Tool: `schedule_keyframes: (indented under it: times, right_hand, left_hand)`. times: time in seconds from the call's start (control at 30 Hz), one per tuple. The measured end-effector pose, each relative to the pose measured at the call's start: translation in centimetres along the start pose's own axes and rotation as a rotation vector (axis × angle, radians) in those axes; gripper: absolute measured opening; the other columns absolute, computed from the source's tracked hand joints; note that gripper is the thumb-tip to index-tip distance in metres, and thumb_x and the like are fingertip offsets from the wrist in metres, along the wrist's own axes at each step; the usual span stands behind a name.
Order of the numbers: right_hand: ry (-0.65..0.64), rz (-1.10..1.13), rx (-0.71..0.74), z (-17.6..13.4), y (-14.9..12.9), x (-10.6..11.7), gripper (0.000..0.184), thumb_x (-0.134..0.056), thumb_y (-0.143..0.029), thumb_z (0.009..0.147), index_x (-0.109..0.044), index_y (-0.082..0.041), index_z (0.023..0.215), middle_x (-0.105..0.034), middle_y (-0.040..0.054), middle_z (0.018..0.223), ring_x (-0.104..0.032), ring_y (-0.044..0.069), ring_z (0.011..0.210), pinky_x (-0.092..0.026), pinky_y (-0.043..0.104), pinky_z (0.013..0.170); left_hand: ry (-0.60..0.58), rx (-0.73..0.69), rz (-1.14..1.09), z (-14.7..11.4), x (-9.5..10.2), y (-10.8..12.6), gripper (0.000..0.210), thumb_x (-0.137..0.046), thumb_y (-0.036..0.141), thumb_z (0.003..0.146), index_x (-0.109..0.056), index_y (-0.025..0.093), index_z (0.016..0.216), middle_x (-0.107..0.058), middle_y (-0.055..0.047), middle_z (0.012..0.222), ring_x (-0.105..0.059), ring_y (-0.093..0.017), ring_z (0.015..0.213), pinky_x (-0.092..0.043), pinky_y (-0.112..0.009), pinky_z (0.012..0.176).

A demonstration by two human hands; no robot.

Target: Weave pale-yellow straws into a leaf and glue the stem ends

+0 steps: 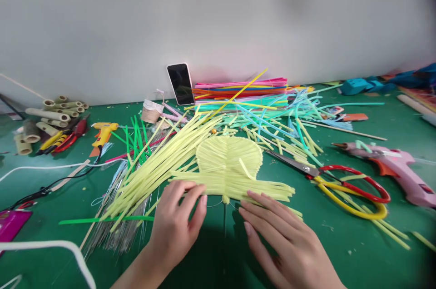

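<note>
A leaf-shaped piece (235,155) made of pale yellow-green pipe cleaners lies on the green table, with a ridge down its middle and a thin wire stem below. Across its lower part runs a row of loose pipe cleaners (269,189), their ends sticking out at both sides. My left hand (180,216) rests at the left end of this row, fingers bent and thumb apart, fingertips touching the strips. At the right end my right hand (282,234) lies with fingers stretched out over the strips. Neither hand visibly grips anything.
Pale pipe cleaners (166,157) lie piled on the left over thin wires (126,230). Scissors (320,173) and a pink glue gun (391,161) lie right. A yellow glue gun (104,133), pliers (73,137) and bamboo tubes (56,114) are left. A phone (180,83) leans on the wall.
</note>
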State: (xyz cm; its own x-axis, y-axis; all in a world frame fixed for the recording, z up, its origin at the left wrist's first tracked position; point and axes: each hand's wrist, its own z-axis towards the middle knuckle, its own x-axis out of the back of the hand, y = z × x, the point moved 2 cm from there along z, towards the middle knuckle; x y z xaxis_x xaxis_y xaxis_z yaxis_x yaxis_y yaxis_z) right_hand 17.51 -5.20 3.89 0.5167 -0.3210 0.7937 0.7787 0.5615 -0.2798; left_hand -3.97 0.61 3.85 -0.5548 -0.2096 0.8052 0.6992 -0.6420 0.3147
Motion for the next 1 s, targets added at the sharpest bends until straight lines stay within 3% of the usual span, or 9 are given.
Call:
schedule_keyframes:
  times: [0.2, 0.33, 0.47, 0.6, 0.8, 1.0]
  right_hand:
    - [0.076, 0.176, -0.053, 1.0, -0.2, 0.9, 0.017, -0.063, -0.010, 0.082, -0.068, -0.021, 0.093, -0.075, -0.0019, 0.086, -0.071, 0.017, 0.092, -0.048, 0.031, 0.097]
    - [0.051, 0.204, -0.053, 0.7, 0.0, 0.7, 0.016, -0.064, -0.009, 0.082, -0.066, -0.023, 0.090, -0.073, -0.0048, 0.079, -0.070, 0.016, 0.091, -0.042, 0.031, 0.102]
    - [-0.064, 0.053, -0.016, 0.1, 0.4, 0.1, 0.022, -0.062, -0.019, 0.088, -0.066, -0.022, 0.109, -0.074, 0.0006, 0.112, -0.061, 0.021, 0.120, -0.037, 0.036, 0.109]
    - [-0.193, -0.197, 0.033, -0.3, 0.6, -1.1, 0.057, -0.055, -0.039, 0.094, -0.045, -0.015, 0.144, -0.048, 0.0064, 0.150, -0.039, 0.029, 0.142, -0.038, 0.046, 0.110]
    - [-0.264, -0.329, 0.026, -1.0, 1.3, -2.9, 0.079, -0.045, -0.060, 0.094, -0.028, -0.010, 0.154, -0.038, 0.0118, 0.155, -0.040, 0.032, 0.141, -0.041, 0.053, 0.108]
    - [-0.225, -0.351, -0.008, -1.0, 1.8, -2.8, 0.070, -0.047, -0.051, 0.097, -0.033, -0.010, 0.152, -0.043, 0.0123, 0.152, -0.041, 0.031, 0.140, -0.028, 0.054, 0.117]
  left_hand:
    - [0.105, 0.093, 0.189, 1.0, 1.5, -2.9, 0.022, -0.057, 0.011, 0.091, -0.063, 0.015, 0.112, -0.060, -0.011, 0.103, -0.058, -0.025, 0.101, -0.048, -0.042, 0.090]
    - [0.096, 0.094, 0.257, 1.2, 1.7, -4.7, 0.019, -0.058, 0.013, 0.091, -0.066, 0.017, 0.108, -0.060, -0.012, 0.110, -0.058, -0.027, 0.106, -0.048, -0.046, 0.095]
    - [0.089, 0.088, 0.287, 1.1, 1.4, -5.2, 0.021, -0.058, 0.014, 0.091, -0.066, 0.016, 0.111, -0.061, -0.013, 0.114, -0.058, -0.028, 0.110, -0.048, -0.048, 0.098]
    - [0.058, 0.100, 0.291, 1.0, 0.8, -5.3, 0.025, -0.057, 0.019, 0.093, -0.064, 0.014, 0.117, -0.060, -0.015, 0.121, -0.056, -0.029, 0.117, -0.047, -0.049, 0.102]
    - [-0.142, 0.068, 0.295, 0.7, -0.2, -5.0, 0.033, -0.052, 0.025, 0.097, -0.060, 0.020, 0.129, -0.045, -0.013, 0.148, -0.036, -0.034, 0.140, -0.038, -0.056, 0.111]
    - [-0.081, 0.092, 0.288, 0.7, 0.3, -5.0, 0.030, -0.053, 0.025, 0.096, -0.063, 0.019, 0.124, -0.052, -0.013, 0.141, -0.039, -0.033, 0.138, -0.041, -0.055, 0.110]
